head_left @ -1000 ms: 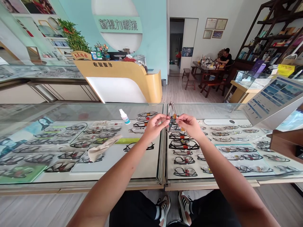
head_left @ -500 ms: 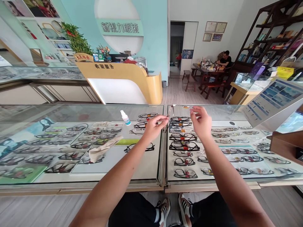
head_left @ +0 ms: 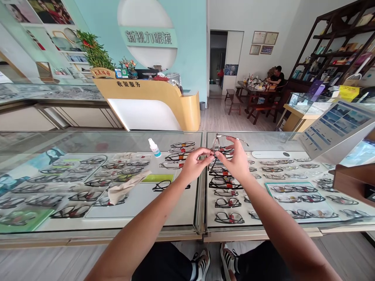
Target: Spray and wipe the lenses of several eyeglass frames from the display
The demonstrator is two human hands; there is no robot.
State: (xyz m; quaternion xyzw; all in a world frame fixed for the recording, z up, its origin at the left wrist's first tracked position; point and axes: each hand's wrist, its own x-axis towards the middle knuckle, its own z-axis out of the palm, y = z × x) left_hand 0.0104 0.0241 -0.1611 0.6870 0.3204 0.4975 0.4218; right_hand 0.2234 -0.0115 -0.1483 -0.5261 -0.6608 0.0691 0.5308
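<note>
A pair of eyeglasses (head_left: 217,139) is held up over the glass counter, edge-on to me, with one temple stretching to the right. My left hand (head_left: 195,164) pinches the frame's lower part between thumb and fingers. My right hand (head_left: 238,160) has its thumb against the same part, while its index finger lies along the extended temple. The fingers partly cover the lenses. Left of my hands, a white spray bottle (head_left: 154,148) with a blue label stands on the counter. A crumpled beige cloth (head_left: 129,188) lies nearer to me on the glass.
Rows of eyeglasses (head_left: 229,203) fill the glass display case (head_left: 187,218) below. A slanted printed board (head_left: 334,128) and a brown box (head_left: 353,181) stand at the right. Beyond is a cashier desk (head_left: 190,113); a person (head_left: 277,76) sits at a far table.
My right hand has moved left and down from the temple's end to the frame, near my left hand. The eyeglasses have turned slightly and sit a little lower.
</note>
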